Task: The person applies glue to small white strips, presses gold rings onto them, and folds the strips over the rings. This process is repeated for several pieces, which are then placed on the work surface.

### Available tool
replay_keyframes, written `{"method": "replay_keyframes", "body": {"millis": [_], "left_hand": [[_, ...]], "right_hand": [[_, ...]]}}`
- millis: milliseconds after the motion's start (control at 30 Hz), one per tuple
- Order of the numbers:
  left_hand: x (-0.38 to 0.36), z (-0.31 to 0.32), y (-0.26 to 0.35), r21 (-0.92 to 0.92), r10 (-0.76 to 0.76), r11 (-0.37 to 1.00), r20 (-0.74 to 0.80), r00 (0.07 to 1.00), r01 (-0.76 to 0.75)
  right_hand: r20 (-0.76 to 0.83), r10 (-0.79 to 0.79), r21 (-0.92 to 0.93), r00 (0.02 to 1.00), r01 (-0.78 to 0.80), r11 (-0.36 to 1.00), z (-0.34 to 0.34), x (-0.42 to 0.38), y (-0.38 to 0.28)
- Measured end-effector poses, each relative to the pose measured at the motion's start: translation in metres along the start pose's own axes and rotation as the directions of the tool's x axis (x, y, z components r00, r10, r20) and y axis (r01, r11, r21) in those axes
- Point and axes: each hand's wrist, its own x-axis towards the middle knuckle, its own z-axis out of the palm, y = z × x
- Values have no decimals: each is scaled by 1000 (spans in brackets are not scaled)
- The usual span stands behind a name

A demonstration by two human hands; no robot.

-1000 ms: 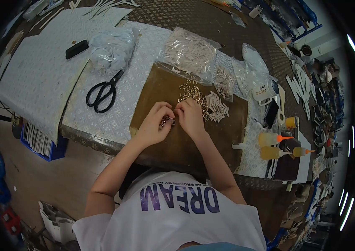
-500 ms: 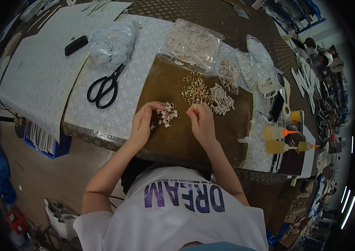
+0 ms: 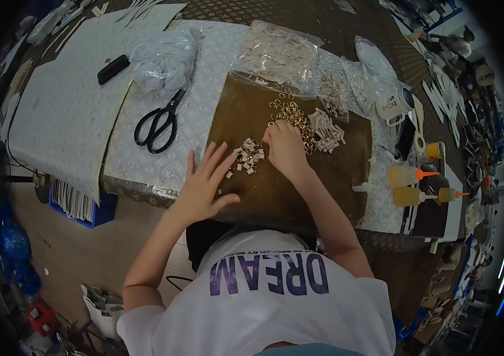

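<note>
My left hand [image 3: 205, 185] lies with its fingers spread at the left of the brown mat, its fingertips beside a small pile of pale tabs with metal rings [image 3: 249, 155]. Nothing is held in it. My right hand [image 3: 286, 149] has its fingers curled together at the near left edge of a heap of gold-coloured metal rings [image 3: 290, 111]. Whatever is between those fingertips is hidden. Right of the rings lies a heap of loose pale strips [image 3: 327, 132]. The brown mat [image 3: 323, 190] lies under all three piles.
Black-handled scissors [image 3: 157, 127] and a crumpled plastic bag [image 3: 163, 56] lie on the left. A clear bag of pale pieces [image 3: 279, 53] lies behind the mat. On the right are a mug [image 3: 393, 107] and squeeze bottles [image 3: 403, 176] with pointed tips.
My left hand has opened, fingers spreading and drawing slightly toward me. My right hand has moved up to the gold rings, fingers still curled. The whole view has shifted slightly.
</note>
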Motion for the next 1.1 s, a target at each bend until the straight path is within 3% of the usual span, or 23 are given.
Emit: {"method": "replay_keyframes", "body": {"millis": [33,167,200,267,300,367,433,533,667,733,833,933,1033,1100], "left_hand": [[-5,8,4,105,-3,994,32,999,0],[-19,9,4,-155,-114,985,-236,965,78],[-26,11,0,-226,-145,970,-233,962,91],[-36,18,-10,-367,-199,924,-219,955,109],[-36,19,-11,-328,-183,940,-250,951,95],[-34,24,-12,-251,-142,966,-304,942,65],[-32,27,-5,-260,-195,959,-326,925,110],[-33,26,1,-324,-288,929,-323,902,180],[-25,11,4,-618,-544,720,-218,810,317],[-8,13,2,-543,-439,802,-254,862,249],[22,23,2,-334,-194,937,-250,949,103],[44,27,17,-99,-8,995,-176,984,-9],[66,30,19,87,151,985,-42,988,-147],[78,43,14,0,155,988,-46,987,-155]], "right_hand": [[-8,42,35,999,-41,999,-7,-3,-1],[-18,147,152,989,-143,978,-58,-43,-7],[-25,163,172,986,-156,973,-81,-59,-13],[144,296,188,944,-320,929,-127,-95,-23],[228,367,163,902,-407,899,-145,-119,-26],[401,451,-9,797,-489,872,-172,-171,-20],[551,558,-319,620,-462,828,-190,-244,-6],[532,788,-636,310,-469,613,-194,-295,-14],[274,740,-322,614,-667,672,-185,-276,-28],[75,718,-135,692,-707,695,-172,-241,-31],[-3,668,69,744,-666,742,-159,-214,-31],[-7,578,84,816,-575,814,-158,-201,-29],[20,612,159,791,-606,779,-154,-188,-29],[-12,535,188,845,-523,831,-144,-179,-24]]}}
